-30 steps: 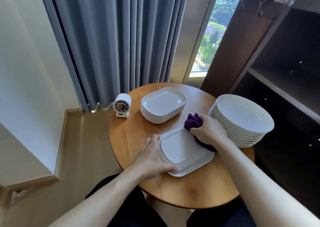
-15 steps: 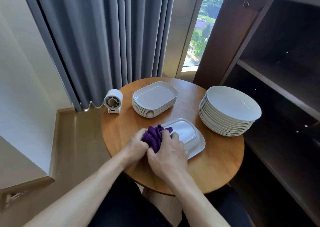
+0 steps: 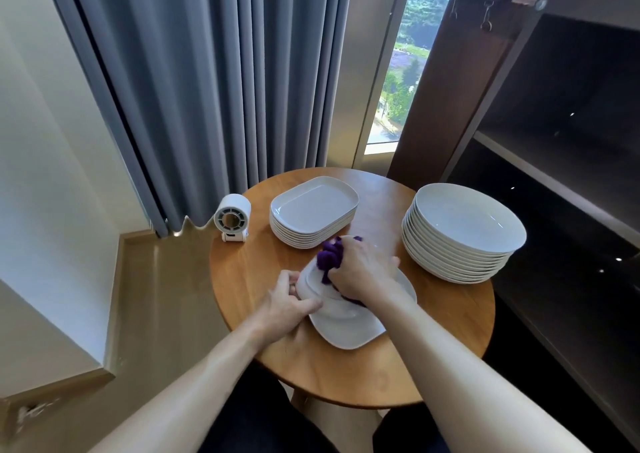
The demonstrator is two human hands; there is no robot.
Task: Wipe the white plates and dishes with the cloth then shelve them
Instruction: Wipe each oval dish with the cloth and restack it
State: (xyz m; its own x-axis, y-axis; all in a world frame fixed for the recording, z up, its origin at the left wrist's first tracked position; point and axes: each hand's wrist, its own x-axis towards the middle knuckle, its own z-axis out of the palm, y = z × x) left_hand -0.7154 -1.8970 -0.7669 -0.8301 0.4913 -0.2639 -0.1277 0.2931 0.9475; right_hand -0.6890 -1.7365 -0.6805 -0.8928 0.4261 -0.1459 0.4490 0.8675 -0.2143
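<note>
A table (image 3: 450, 331) stands before the person, with a curtain (image 3: 225, 89) behind it, a window (image 3: 401, 72) right of the curtain and a shelf unit (image 3: 554, 141) along the right. On the table, a fan (image 3: 232, 217) sits at the far left edge. A stack of dishes (image 3: 313, 210) sits just right of the fan, and a stack of plates (image 3: 464, 227) sits at the right edge. A single dish (image 3: 349, 328) lies nearer the person, in front of the two stacks. The left hand (image 3: 287, 309) grips its left rim, and the right hand (image 3: 360, 272) holds a cloth (image 3: 329, 255) on its far end.
</note>
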